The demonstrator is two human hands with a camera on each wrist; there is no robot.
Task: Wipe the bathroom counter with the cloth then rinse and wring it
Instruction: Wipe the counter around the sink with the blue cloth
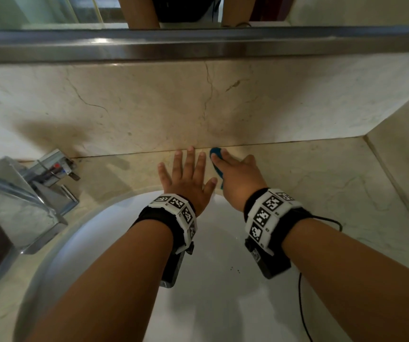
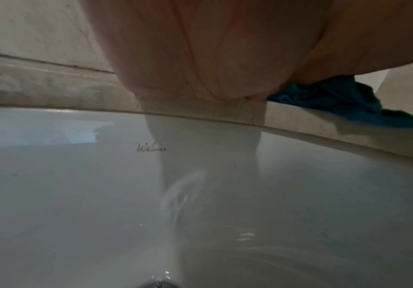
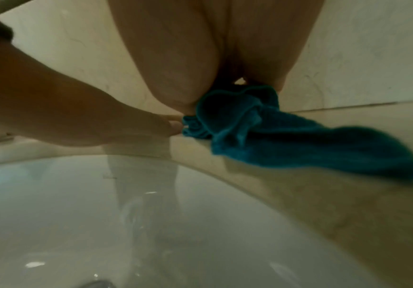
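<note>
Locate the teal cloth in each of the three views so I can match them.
Head: the crumpled teal terry cloth lies at centre, under the right hand, on the beige marble counter by the backsplash.
Left wrist: upper right, beside the left hand.
Right wrist: centre to right, trailing along the counter.
Shared landmark: the curved rim of the white basin, just nearer the camera than the cloth.

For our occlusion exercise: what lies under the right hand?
A blue cloth bunched on the marble counter, poking out beyond the right hand. The cloth's middle and the counter beneath it are covered.
</note>
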